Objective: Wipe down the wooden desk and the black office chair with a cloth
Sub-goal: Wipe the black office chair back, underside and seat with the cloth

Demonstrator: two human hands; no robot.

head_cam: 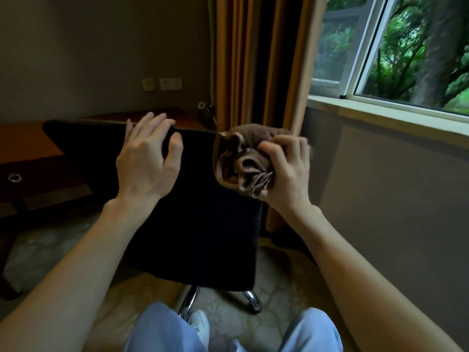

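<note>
The black office chair (203, 224) stands in front of me with its backrest facing me and its chrome base (250, 299) on the floor. My left hand (148, 158) rests on the backrest's top edge, fingers spread over it. My right hand (286, 171) grips a bunched brown cloth (238, 158) at the backrest's upper right corner. The wooden desk (22, 143) lies behind the chair at the left, mostly hidden by it.
Orange curtains (253, 59) hang behind the chair. A window (406, 47) with a sill is at the right above a grey wall. Wall sockets (170, 83) sit above the desk. My legs in light blue trousers (162, 331) are at the bottom, on patterned carpet.
</note>
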